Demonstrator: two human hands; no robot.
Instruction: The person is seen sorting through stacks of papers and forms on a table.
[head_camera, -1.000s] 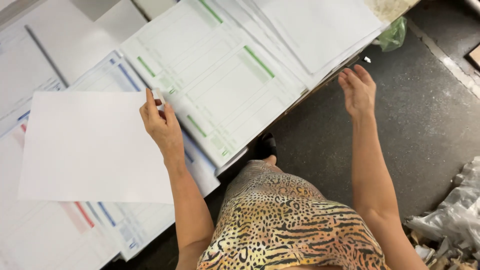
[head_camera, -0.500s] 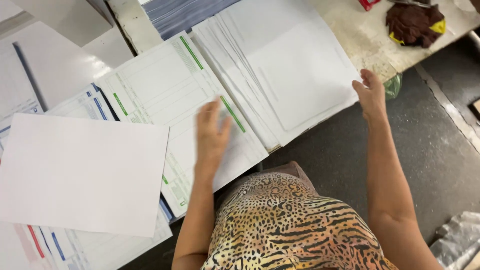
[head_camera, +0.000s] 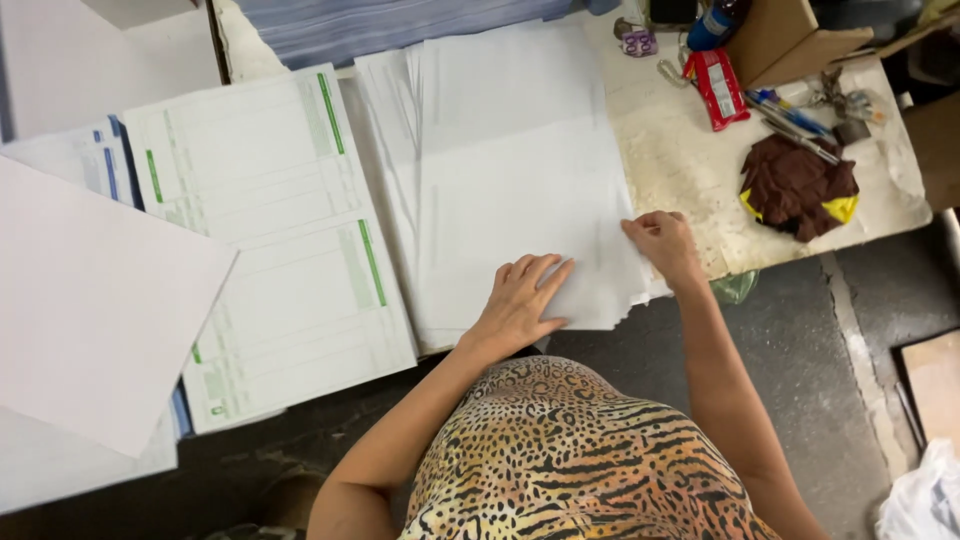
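Left hand (head_camera: 522, 298) is lying flat, fingers spread, palm down on the stack of white sheets (head_camera: 510, 170) at centre frame; its grip is open, closing on nothing. Right hand (head_camera: 660, 243) is working at the lower right edge of the same stack, fingertips curled and pinching the edge of the top sheets there.

The stack is sitting on the table (head_camera: 680, 170), fanned slightly, its lower edge overhanging the table's front. Just left of it, printed forms with green bars (head_camera: 270, 230) are lying in an overlapping pile. Further left, a large blank pinkish sheet (head_camera: 90, 320) is lying tilted over more forms with blue marks (head_camera: 95, 165).

Upper right of the frame: a red packet (head_camera: 718, 88), pens (head_camera: 790, 110), a brown crumpled cloth with a yellow patch (head_camera: 797, 185), and a cardboard box (head_camera: 785, 35), all well apart from the hands. A striped blue cloth (head_camera: 400, 20) is lying along the top edge.
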